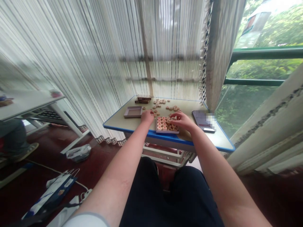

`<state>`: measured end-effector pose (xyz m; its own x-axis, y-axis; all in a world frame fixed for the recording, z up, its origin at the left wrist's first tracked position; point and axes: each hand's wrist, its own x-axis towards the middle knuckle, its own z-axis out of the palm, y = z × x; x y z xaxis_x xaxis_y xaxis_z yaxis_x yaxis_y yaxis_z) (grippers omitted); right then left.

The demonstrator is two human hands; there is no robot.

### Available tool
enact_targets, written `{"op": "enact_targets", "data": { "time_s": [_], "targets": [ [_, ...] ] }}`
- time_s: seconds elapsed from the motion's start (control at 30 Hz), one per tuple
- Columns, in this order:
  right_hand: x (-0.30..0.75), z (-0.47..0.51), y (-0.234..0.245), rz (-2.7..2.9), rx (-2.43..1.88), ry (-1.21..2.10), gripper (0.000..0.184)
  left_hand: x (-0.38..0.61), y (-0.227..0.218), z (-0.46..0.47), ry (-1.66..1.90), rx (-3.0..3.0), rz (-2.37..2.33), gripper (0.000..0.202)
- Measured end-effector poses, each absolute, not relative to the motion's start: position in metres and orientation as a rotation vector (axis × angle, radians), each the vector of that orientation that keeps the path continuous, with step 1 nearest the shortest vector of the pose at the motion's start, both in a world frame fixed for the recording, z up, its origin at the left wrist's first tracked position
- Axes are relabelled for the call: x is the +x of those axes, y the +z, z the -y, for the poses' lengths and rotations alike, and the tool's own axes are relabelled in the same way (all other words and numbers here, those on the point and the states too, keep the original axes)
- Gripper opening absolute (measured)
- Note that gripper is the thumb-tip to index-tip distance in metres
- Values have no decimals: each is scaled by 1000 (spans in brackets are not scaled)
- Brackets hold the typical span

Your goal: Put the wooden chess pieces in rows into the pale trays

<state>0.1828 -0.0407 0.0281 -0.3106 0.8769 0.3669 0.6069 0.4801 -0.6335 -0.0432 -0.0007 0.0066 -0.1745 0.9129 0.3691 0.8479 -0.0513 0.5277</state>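
A shallow box at the table's front edge holds rows of round wooden Chinese chess pieces, several with red characters. My right hand reaches over the right side of this box, thumb and fingers bent around a Chinese chess piece in its back right part. Just left of the box, my left hand rests low over the tabletop with curled fingers. Its fingertips are beside loose pieces, and whatever they hold is hidden. More loose pieces lie scattered behind the box.
An empty box lid lies left on the blue-edged table. Small dark boxes are stacked at the back left. To the right is a dark tablet or folder. Striped curtains hang behind the table; bags lie on the floor.
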Motion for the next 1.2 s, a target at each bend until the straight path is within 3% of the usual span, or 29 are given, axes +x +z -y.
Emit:
{"op": "enact_targets", "data": {
  "time_s": [1.2],
  "targets": [
    [181,50,35,2246,-1231,650,24,-43,5,-1,1203,1891,-2015,26]
  ]
}}
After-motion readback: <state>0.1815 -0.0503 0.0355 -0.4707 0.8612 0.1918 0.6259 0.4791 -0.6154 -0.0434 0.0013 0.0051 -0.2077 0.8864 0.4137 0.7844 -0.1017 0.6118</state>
